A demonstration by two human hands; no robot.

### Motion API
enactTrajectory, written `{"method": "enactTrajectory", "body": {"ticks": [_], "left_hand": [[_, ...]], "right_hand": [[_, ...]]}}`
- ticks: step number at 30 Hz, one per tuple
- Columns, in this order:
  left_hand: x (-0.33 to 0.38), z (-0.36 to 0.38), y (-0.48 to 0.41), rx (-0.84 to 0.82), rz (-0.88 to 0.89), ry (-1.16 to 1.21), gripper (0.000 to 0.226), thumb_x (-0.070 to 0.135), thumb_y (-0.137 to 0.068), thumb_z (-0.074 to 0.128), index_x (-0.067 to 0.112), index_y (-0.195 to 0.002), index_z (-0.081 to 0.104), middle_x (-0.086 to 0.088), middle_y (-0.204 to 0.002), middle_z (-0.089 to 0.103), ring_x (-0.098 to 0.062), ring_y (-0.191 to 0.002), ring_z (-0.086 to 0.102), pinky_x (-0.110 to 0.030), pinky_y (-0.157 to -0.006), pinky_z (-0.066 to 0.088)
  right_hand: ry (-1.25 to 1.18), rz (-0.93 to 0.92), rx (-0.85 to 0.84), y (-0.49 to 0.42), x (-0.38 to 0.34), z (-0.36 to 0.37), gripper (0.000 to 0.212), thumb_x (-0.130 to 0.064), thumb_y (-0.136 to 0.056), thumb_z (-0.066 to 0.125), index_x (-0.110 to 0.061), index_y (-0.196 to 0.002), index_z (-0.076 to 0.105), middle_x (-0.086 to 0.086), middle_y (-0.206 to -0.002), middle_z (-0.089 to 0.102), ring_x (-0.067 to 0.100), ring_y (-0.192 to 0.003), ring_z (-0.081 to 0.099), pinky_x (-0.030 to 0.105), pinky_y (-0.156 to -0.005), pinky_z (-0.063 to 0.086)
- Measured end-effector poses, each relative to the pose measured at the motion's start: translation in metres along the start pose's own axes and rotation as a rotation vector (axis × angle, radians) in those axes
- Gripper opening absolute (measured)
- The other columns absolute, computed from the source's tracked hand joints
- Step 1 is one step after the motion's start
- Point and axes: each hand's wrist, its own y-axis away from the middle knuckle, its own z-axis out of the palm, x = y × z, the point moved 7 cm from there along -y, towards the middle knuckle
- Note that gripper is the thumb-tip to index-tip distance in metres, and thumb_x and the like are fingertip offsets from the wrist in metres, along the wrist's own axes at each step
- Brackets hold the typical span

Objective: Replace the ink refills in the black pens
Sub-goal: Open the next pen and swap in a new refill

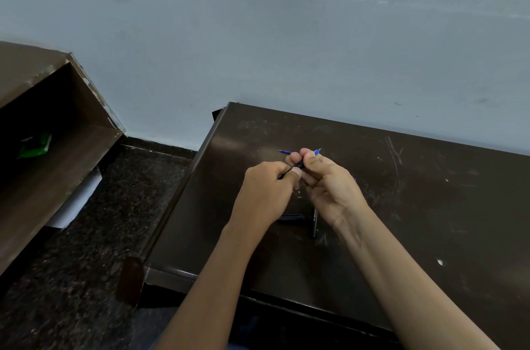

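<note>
We have both hands raised just over the dark table (pixel 430 206), working on one black pen (pixel 298 166). Our left hand (pixel 266 192) is closed on the pen's lower part, thumb pressed along the barrel, and our right hand (pixel 329 186) pinches its upper end, so each grip is clamped on the same pen. A blue tip (pixel 317 152) sticks out past the right fingertips; we judge it to be a refill, though we cannot tell whether it sits inside the barrel or is only held alongside it. A thin blue refill (pixel 284 151) lies on the table just beyond the hands. A second black pen (pixel 315 220) with white lettering lies on the table below the right hand, and a short dark piece (pixel 291 217), perhaps a cap, lies beside it, partly hidden by the left wrist. As we read it, the task is midway: one pen is being opened or closed up around a refill, and the pen on the table shows no sign either way of having been done.
</note>
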Motion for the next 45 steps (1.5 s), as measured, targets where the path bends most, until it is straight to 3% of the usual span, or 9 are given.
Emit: {"method": "enactTrajectory", "body": {"ticks": [3,13,18,22,24,28,34,39,45], "left_hand": [[-0.004,0.0,-0.001,-0.044,-0.078,0.117,0.03,0.029,-0.093,0.052,0.013,-0.073,0.067,0.004,-0.061,0.055,-0.007,-0.06,0.05,-0.021,-0.062,0.042],[0.001,0.016,0.006,-0.384,-0.258,0.652,0.043,0.041,-0.098,0.038,0.02,-0.064,0.053,0.01,-0.048,0.035,-0.002,-0.039,0.021,-0.014,-0.034,0.018],[0.005,0.015,0.0,-0.262,-0.145,0.498,0.043,0.037,-0.101,0.035,0.017,-0.07,0.057,0.004,-0.054,0.042,0.0,-0.033,0.028,-0.011,-0.034,0.022],[0.001,0.011,-0.001,-0.166,-0.092,0.335,0.044,0.037,-0.1,0.036,0.02,-0.067,0.06,0.007,-0.052,0.047,0.003,-0.037,0.039,-0.012,-0.044,0.029],[-0.002,0.01,-0.002,-0.142,-0.099,0.316,0.044,0.037,-0.1,0.036,0.019,-0.068,0.061,0.008,-0.051,0.048,0.004,-0.037,0.04,-0.016,-0.048,0.03],[-0.004,0.009,-0.003,-0.125,-0.119,0.32,0.043,0.037,-0.099,0.037,0.02,-0.067,0.061,0.008,-0.052,0.048,0.003,-0.038,0.039,-0.019,-0.051,0.03],[-0.003,0.011,-0.001,-0.147,-0.105,0.29,0.044,0.037,-0.1,0.035,0.019,-0.07,0.061,0.008,-0.053,0.048,0.004,-0.037,0.042,-0.019,-0.051,0.03],[-0.006,0.012,-0.003,-0.137,-0.11,0.297,0.044,0.038,-0.099,0.036,0.021,-0.068,0.061,0.008,-0.054,0.049,0.001,-0.042,0.041,-0.021,-0.053,0.03],[-0.007,0.012,-0.004,-0.136,-0.101,0.275,0.044,0.039,-0.099,0.035,0.022,-0.068,0.062,0.008,-0.056,0.05,-0.001,-0.05,0.041,-0.023,-0.055,0.031]], "right_hand": [[-0.005,-0.049,-0.05,0.001,-0.004,0.004,0.017,-0.006,-0.097,0.046,-0.007,-0.087,0.06,0.003,-0.076,0.071,0.021,-0.077,0.065,0.024,-0.055,0.052],[-0.022,-0.246,-0.29,0.007,-0.024,0.019,0.016,-0.015,-0.085,0.05,-0.012,-0.087,0.066,0.009,-0.09,0.074,0.019,-0.065,0.061,0.024,-0.05,0.049],[0.013,-0.209,-0.26,0.005,-0.023,0.018,0.025,-0.016,-0.092,0.048,-0.01,-0.111,0.064,0.005,-0.105,0.069,0.016,-0.092,0.066,0.019,-0.056,0.048],[0.079,-0.214,-0.134,0.0,-0.02,0.009,0.035,-0.021,-0.08,0.065,-0.009,-0.112,0.065,0.007,-0.077,0.057,0.016,-0.053,0.045,0.03,-0.052,0.044],[0.059,-0.198,-0.106,-0.003,-0.018,0.004,0.026,-0.009,-0.088,0.058,-0.005,-0.114,0.061,0.009,-0.083,0.063,0.017,-0.051,0.047,0.028,-0.05,0.045],[0.009,-0.139,-0.113,-0.003,-0.016,0.005,0.026,-0.001,-0.098,0.039,-0.007,-0.118,0.054,0.011,-0.111,0.07,0.022,-0.086,0.066,0.024,-0.052,0.046],[0.088,-0.173,-0.092,-0.003,-0.013,0.005,0.011,-0.018,-0.093,0.056,-0.008,-0.089,0.055,0.008,-0.074,0.058,0.016,-0.051,0.042,0.031,-0.05,0.04],[-0.034,-0.117,-0.077,-0.004,-0.014,0.003,0.025,-0.008,-0.099,0.039,-0.007,-0.115,0.058,0.008,-0.098,0.071,0.017,-0.085,0.068,0.023,-0.054,0.05],[0.063,-0.125,-0.042,-0.002,-0.014,0.001,0.007,-0.01,-0.095,0.051,-0.005,-0.095,0.057,0.01,-0.072,0.056,0.018,-0.054,0.05,0.028,-0.052,0.049]]}}
